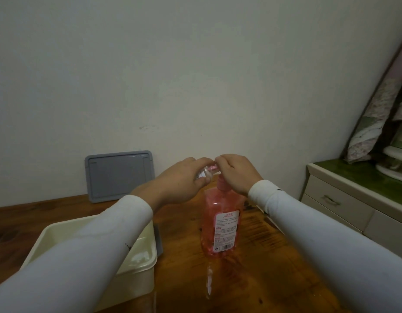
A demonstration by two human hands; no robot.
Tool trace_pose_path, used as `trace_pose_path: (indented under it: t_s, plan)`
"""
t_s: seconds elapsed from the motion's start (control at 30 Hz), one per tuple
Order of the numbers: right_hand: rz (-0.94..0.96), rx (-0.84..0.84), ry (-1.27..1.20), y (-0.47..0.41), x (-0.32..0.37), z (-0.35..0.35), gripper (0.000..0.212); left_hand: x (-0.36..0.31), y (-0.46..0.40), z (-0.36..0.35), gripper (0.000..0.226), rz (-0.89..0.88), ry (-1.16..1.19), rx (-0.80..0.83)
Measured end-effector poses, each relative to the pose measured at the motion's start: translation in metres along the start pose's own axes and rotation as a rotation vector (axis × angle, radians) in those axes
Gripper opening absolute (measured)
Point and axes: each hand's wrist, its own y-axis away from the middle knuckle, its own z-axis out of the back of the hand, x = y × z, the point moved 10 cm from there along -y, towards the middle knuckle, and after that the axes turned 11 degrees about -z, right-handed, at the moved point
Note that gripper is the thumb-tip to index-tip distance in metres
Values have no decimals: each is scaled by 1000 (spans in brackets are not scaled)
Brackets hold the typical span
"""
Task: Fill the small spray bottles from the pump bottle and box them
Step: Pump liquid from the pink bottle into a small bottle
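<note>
A pink pump bottle (220, 222) with a white label stands upright on the wooden table (274, 256). My right hand (236, 172) curls over its pump head, which is mostly hidden. My left hand (184, 179) grips a small clear spray bottle (206, 171), held on its side with its mouth toward the pump's nozzle. The two hands touch above the pump bottle. A cream plastic box (145, 260) sits at the left of the table, partly behind my left forearm.
A grey lid (119, 176) leans against the white wall behind the box. A pale drawer cabinet (344, 199) with a green top stands to the right of the table, with cloth and white dishes on it.
</note>
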Motion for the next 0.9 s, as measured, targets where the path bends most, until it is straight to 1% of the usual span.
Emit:
trace_pose_path:
  t_s: [0.17, 0.33, 0.6, 0.73, 0.9]
  plan:
    - [18, 9, -3, 0, 4, 2, 36, 0, -1, 3, 46, 1, 3, -20]
    - [35, 61, 44, 8, -1, -12, 32, 5, 3, -12, 47, 20, 12, 18]
    - [8, -5, -6, -3, 3, 4, 38, -2, -2, 7, 47, -3, -2, -12]
    - [36, 22, 26, 2, 2, -5, 34, 1, -1, -2, 47, 5, -9, 6]
    - [11, 57, 31, 4, -5, -11, 33, 4, 2, -9, 47, 20, 8, 27]
